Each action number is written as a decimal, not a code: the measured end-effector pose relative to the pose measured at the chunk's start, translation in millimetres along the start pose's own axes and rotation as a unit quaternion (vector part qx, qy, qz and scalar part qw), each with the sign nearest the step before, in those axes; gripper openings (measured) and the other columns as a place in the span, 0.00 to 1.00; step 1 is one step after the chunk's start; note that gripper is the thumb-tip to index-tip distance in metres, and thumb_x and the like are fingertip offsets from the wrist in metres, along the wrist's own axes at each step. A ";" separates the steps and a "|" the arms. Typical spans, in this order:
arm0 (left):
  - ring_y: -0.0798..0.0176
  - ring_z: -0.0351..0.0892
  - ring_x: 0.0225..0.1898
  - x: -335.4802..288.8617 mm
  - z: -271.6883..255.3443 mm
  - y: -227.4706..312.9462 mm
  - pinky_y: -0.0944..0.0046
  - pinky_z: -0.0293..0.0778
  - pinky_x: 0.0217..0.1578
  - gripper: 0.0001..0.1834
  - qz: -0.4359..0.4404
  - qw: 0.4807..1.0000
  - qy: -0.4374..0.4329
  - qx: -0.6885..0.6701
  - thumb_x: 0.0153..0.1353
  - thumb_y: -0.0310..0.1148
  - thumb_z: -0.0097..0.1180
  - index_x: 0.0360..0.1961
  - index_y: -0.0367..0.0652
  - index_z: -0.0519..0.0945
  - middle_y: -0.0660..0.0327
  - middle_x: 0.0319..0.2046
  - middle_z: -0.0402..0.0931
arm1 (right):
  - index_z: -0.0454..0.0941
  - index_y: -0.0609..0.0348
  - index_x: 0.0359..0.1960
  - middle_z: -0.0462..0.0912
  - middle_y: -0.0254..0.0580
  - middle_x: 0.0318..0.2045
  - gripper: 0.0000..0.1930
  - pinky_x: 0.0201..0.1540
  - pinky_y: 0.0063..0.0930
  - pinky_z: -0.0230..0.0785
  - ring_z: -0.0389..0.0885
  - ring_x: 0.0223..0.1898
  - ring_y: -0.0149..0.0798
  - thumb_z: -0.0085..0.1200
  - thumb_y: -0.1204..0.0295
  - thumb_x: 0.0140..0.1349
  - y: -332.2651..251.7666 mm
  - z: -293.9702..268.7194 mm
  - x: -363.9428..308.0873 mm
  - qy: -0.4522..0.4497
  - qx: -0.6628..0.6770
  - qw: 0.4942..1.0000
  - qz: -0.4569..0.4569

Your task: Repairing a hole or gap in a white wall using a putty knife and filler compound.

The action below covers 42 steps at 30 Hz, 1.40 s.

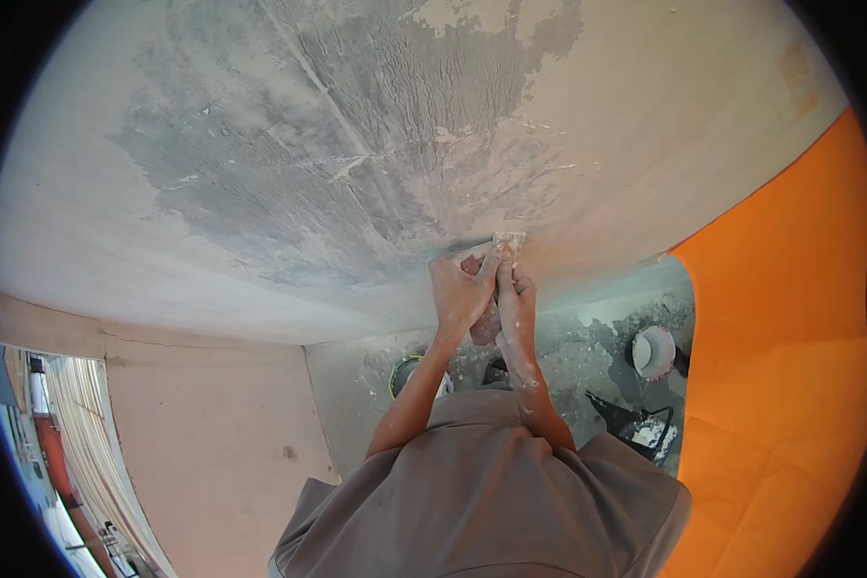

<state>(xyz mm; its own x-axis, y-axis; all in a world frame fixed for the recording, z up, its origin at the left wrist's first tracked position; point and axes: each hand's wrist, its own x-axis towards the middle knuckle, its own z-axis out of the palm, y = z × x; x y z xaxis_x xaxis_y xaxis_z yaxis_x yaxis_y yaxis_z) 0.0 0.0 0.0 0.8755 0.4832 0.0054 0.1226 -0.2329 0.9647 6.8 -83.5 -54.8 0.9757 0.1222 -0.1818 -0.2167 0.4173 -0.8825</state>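
Observation:
Both my hands meet close to the wall [588, 183], at the lower edge of a rough grey patch [347, 144]. My right hand [517, 303], dusted white, is closed round a small putty knife [511, 238] whose whitish, caked blade points up at the wall. Whether the blade touches the wall I cannot tell. My left hand [459, 294] is closed beside it, fingertips against the right fingers. A reddish-brown flat piece [486, 326] shows between the hands and again inside the left hand's grip; its full shape is hidden.
A whitish bucket [655, 352] stands on the spattered floor at right, near a black container [636, 424] with white material. Another bucket [407, 374] is partly hidden by my left forearm. An orange sheet [780, 337] hangs at right. At left is a pinkish wall [212, 433] beside an opening.

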 end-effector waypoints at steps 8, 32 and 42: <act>0.79 0.68 0.23 5.3 7.9 -4.6 0.70 0.64 0.21 0.13 0.017 0.995 -0.051 -0.080 0.65 0.34 0.66 0.40 0.32 0.90 0.70 0.21 0.80 | 0.84 0.63 0.35 0.82 0.30 0.27 0.21 0.29 0.23 0.65 0.74 0.28 0.21 0.50 0.57 0.78 3.0 -12.2 7.5 0.025 0.026 0.999 -0.006; 0.78 0.65 0.20 7.6 11.3 -12.2 0.67 0.59 0.18 0.14 0.012 0.984 -0.043 -0.173 0.63 0.34 0.68 0.40 0.31 0.89 0.68 0.16 0.76 | 0.84 0.62 0.32 0.82 0.31 0.24 0.23 0.28 0.23 0.67 0.75 0.25 0.23 0.49 0.56 0.78 -1.7 -14.6 5.6 0.023 -0.062 0.998 -0.002; 0.76 0.77 0.33 -4.3 36.7 -32.5 0.72 0.72 0.32 0.09 -0.114 0.914 -0.054 -0.387 0.68 0.30 0.65 0.42 0.34 0.87 0.66 0.35 0.84 | 0.81 0.71 0.29 0.81 0.57 0.20 0.28 0.31 0.47 0.69 0.78 0.21 0.52 0.55 0.51 0.71 -20.7 -25.3 6.0 0.124 -0.369 0.915 -0.107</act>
<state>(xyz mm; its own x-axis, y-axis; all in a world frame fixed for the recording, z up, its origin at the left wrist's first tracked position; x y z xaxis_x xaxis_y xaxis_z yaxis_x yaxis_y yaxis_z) 9.5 -25.5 -41.0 0.9144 0.3497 -0.2042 -0.0234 0.5492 0.8354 18.0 -114.1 -48.5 0.9903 -0.1378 0.0181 -0.0281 -0.3256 -0.9451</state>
